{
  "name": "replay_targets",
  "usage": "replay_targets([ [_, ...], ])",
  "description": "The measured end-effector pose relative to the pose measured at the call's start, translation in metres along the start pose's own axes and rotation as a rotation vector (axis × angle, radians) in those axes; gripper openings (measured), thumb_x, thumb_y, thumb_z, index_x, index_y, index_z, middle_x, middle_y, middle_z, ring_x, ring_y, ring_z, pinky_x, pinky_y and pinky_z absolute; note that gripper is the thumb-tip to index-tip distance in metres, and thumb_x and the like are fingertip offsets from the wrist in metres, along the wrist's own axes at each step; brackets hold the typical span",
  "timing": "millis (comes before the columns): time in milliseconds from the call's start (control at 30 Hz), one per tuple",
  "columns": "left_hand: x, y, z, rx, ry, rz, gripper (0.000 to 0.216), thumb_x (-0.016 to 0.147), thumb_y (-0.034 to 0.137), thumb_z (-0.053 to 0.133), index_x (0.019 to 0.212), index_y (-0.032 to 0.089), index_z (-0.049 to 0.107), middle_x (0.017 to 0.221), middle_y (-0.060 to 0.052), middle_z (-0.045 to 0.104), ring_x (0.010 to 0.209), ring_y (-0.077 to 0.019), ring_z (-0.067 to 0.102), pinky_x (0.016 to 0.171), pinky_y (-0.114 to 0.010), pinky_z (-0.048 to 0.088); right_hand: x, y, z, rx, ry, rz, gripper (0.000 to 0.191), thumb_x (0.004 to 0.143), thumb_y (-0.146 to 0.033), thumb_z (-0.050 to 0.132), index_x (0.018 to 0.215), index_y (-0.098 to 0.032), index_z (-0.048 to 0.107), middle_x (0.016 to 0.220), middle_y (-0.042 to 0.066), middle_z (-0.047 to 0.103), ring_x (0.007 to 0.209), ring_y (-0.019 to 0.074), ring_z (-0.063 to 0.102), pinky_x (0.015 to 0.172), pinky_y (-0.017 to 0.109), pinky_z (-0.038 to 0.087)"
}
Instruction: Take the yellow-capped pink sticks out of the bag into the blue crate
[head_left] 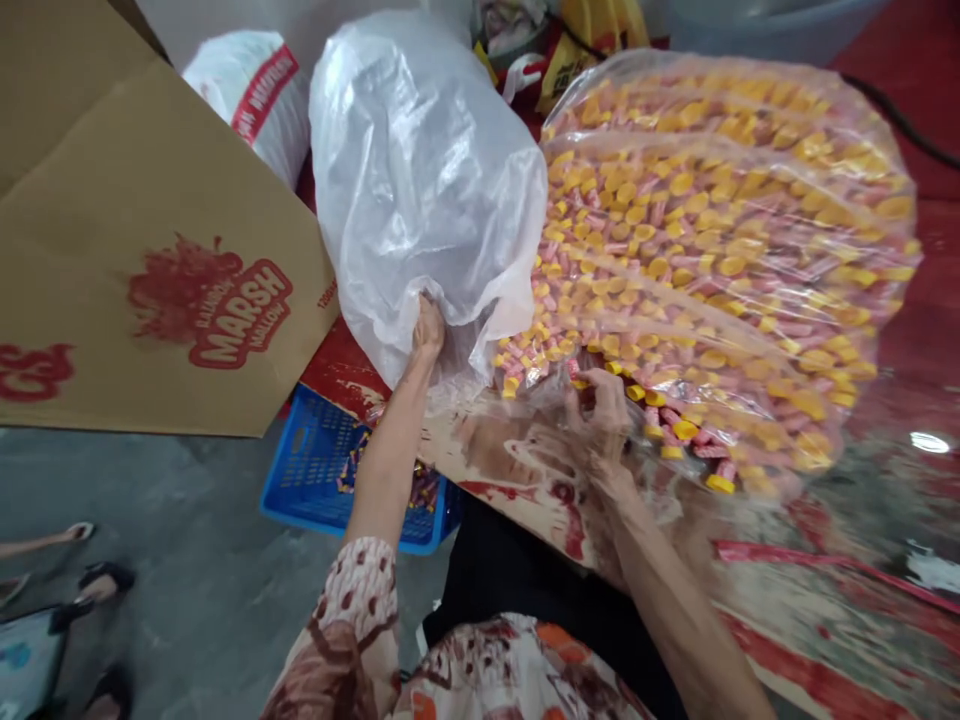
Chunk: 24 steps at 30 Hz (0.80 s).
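My left hand [427, 325] is closed at the mouth of a large, cloudy white plastic bag [435, 170]. Folds of the bag hide its fingertips. To the right lies a big clear plastic bag [720, 250] full of small pink pieces with yellow ends. At that bag's near edge is my right hand [604, 410], its fingers curled, thumb and forefinger close together. A pink piece [575, 369] shows by the fingertips; whether they grip it or the thin film cannot be made out. Several loose pieces [682, 430] lie just right of this hand.
A cardboard box [97, 220] with red print stands at left. Below the worn red-painted table [517, 450] is a blue crate [300, 460] holding small pieces. A white sack [259, 95] sits behind the box. Another person's feet [105, 585] show at lower left.
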<state>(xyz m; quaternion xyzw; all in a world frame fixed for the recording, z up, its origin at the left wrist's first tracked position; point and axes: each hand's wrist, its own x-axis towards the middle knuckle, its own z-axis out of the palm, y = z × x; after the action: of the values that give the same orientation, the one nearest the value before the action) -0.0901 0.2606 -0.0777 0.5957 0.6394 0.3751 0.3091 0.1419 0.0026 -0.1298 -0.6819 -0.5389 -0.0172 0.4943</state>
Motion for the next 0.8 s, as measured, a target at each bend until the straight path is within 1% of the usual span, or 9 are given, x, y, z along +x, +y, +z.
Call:
replay_targets([
  [100, -0.011, 0.003, -0.008, 0.086, 0.045, -0.099, 0.025, 0.111, 0.029, 0.068, 0.135, 0.022, 0.067, 0.144, -0.017, 0.077, 0.16, -0.0343, 0.062, 0.133, -0.05, 0.05, -0.001, -0.004, 0.003, -0.023, -0.156, -0.027, 0.023, 0.114, -0.03, 0.052, 0.121, -0.023, 0.073, 0.113, 0.013, 0.078, 0.095, 0.0256, 0.075, 0.079, 0.035, 0.06],
  [200, -0.031, 0.006, -0.022, 0.181, -0.028, -0.066, 0.028, 0.092, 0.017, 0.08, 0.115, 0.026, 0.068, 0.11, -0.009, 0.078, 0.127, -0.036, 0.077, 0.113, -0.048, 0.061, -0.003, -0.01, 0.003, 0.011, -0.102, -0.014, 0.028, 0.116, -0.033, 0.049, 0.128, -0.023, 0.073, 0.114, 0.014, 0.078, 0.093, 0.0258, 0.073, 0.081, 0.037, 0.061],
  [300, -0.06, 0.006, -0.037, 0.128, -0.194, -0.005, 0.032, 0.081, 0.01, 0.081, 0.105, 0.024, 0.065, 0.085, 0.0, 0.066, 0.088, -0.0233, 0.071, 0.086, -0.033, 0.06, -0.007, -0.011, -0.003, 0.044, -0.064, -0.002, 0.03, 0.117, -0.033, 0.049, 0.132, -0.023, 0.073, 0.122, 0.016, 0.078, 0.099, 0.0271, 0.073, 0.09, 0.04, 0.062],
  [400, -0.095, 0.008, -0.052, -0.072, -0.353, -0.01, 0.039, 0.078, 0.015, 0.083, 0.11, 0.023, 0.062, 0.089, 0.003, 0.066, 0.069, -0.0115, 0.057, 0.067, -0.022, 0.048, -0.011, -0.011, -0.01, 0.028, -0.226, -0.004, 0.03, 0.114, -0.026, 0.049, 0.125, -0.023, 0.077, 0.118, 0.015, 0.079, 0.105, 0.0286, 0.074, 0.092, 0.039, 0.061],
  [467, -0.118, 0.013, -0.059, -0.195, -0.445, -0.024, 0.047, 0.08, 0.023, 0.085, 0.121, 0.023, 0.062, 0.095, 0.004, 0.067, 0.064, -0.0081, 0.052, 0.06, -0.019, 0.043, -0.01, -0.012, -0.013, 0.08, -0.267, 0.007, 0.03, 0.112, -0.024, 0.05, 0.123, -0.023, 0.078, 0.116, 0.014, 0.08, 0.105, 0.028, 0.075, 0.092, 0.038, 0.061],
  [533, -0.139, 0.02, -0.062, -0.255, -0.529, 0.016, 0.054, 0.084, 0.03, 0.084, 0.133, 0.023, 0.064, 0.099, 0.003, 0.068, 0.063, -0.0074, 0.051, 0.059, -0.019, 0.042, -0.009, -0.013, -0.017, 0.186, -0.232, 0.035, 0.03, 0.114, -0.028, 0.052, 0.128, -0.023, 0.077, 0.117, 0.012, 0.081, 0.101, 0.0262, 0.075, 0.092, 0.037, 0.061],
  [600, -0.156, 0.026, -0.059, -0.219, -0.593, 0.121, 0.055, 0.09, 0.032, 0.081, 0.142, 0.023, 0.067, 0.103, 0.001, 0.069, 0.068, -0.0087, 0.055, 0.063, -0.02, 0.046, -0.007, -0.014, -0.022, 0.265, -0.22, 0.073, 0.03, 0.115, -0.033, 0.054, 0.133, -0.023, 0.076, 0.116, 0.01, 0.082, 0.096, 0.0247, 0.074, 0.09, 0.037, 0.062],
  [667, -0.168, 0.029, -0.051, -0.083, -0.653, 0.265, 0.052, 0.093, 0.028, 0.077, 0.145, 0.022, 0.071, 0.106, -0.001, 0.071, 0.075, -0.0119, 0.061, 0.072, -0.023, 0.053, -0.007, -0.013, -0.025, 0.256, -0.289, 0.079, 0.03, 0.115, -0.032, 0.054, 0.131, -0.023, 0.077, 0.114, 0.011, 0.082, 0.097, 0.0253, 0.075, 0.092, 0.038, 0.062],
  [800, -0.181, 0.023, -0.031, 0.272, -0.74, 0.502, 0.045, 0.092, 0.013, 0.07, 0.135, 0.023, 0.078, 0.112, -0.006, 0.074, 0.099, -0.0223, 0.072, 0.099, -0.034, 0.061, -0.008, -0.008, -0.031, 0.168, -0.439, 0.082, 0.028, 0.11, -0.026, 0.054, 0.125, -0.022, 0.077, 0.124, 0.016, 0.083, 0.116, 0.03, 0.076, 0.104, 0.043, 0.061],
])
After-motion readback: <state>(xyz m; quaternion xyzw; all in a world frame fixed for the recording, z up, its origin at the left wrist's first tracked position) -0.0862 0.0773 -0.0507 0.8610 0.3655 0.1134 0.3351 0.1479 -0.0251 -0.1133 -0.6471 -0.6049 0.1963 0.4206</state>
